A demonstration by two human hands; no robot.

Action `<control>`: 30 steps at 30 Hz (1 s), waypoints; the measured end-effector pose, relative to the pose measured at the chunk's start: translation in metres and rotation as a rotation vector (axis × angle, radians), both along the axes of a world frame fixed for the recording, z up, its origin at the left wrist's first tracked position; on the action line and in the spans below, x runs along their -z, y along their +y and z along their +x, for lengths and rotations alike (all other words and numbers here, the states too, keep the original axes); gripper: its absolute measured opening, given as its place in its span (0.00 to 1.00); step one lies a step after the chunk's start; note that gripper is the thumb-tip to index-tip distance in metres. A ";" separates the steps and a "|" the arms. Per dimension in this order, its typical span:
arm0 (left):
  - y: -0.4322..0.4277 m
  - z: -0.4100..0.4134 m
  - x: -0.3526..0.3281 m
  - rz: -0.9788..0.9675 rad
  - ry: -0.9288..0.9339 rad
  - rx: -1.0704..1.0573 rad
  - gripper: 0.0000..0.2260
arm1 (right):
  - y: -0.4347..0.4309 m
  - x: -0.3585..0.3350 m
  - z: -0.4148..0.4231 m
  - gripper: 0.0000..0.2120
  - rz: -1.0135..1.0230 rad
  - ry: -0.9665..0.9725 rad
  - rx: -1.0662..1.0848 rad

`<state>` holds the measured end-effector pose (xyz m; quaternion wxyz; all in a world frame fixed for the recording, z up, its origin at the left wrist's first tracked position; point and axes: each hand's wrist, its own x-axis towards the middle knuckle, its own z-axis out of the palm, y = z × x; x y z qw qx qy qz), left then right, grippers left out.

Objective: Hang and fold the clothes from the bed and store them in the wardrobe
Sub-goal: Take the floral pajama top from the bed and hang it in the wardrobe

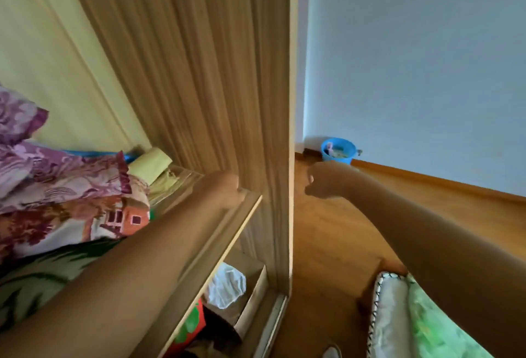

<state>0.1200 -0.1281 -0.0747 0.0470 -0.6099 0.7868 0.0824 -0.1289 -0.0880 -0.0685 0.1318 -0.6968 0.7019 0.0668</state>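
Left grip (229,190) curled on shelf edge (247,216); clothes pile (71,186) just left.

Matt wood-grain wardrobe (216,72), glossy wooden floor (336,243), blue plastic bucket (338,150)

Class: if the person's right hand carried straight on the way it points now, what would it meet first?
Probably the pale front edge of the wardrobe panel, which stands just beyond the right hand. A small gap shows between them, though depth is hard to judge.

Blue bucket (338,150), perhaps plastic, stands on wooden floor (327,243) by pale blue wall (412,58).
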 end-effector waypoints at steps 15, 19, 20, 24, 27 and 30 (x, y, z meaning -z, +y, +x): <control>-0.009 -0.270 0.036 0.033 0.036 0.537 0.07 | 0.100 0.047 -0.207 0.17 -0.002 -0.007 0.513; -0.019 -0.348 0.039 0.065 -0.001 0.653 0.09 | 0.114 0.052 -0.271 0.14 -0.020 -0.032 0.653; -0.020 -0.369 0.039 0.059 -0.010 0.688 0.10 | 0.118 0.054 -0.288 0.13 -0.031 -0.040 0.689; -0.014 -0.458 0.039 0.052 -0.014 0.812 0.12 | 0.139 0.059 -0.351 0.12 -0.026 -0.071 0.818; 0.002 -0.518 0.044 0.055 0.005 0.890 0.12 | 0.165 0.063 -0.391 0.12 -0.016 -0.099 0.938; 0.022 -0.572 0.053 0.077 0.007 0.994 0.15 | 0.198 0.067 -0.420 0.13 -0.033 -0.117 1.070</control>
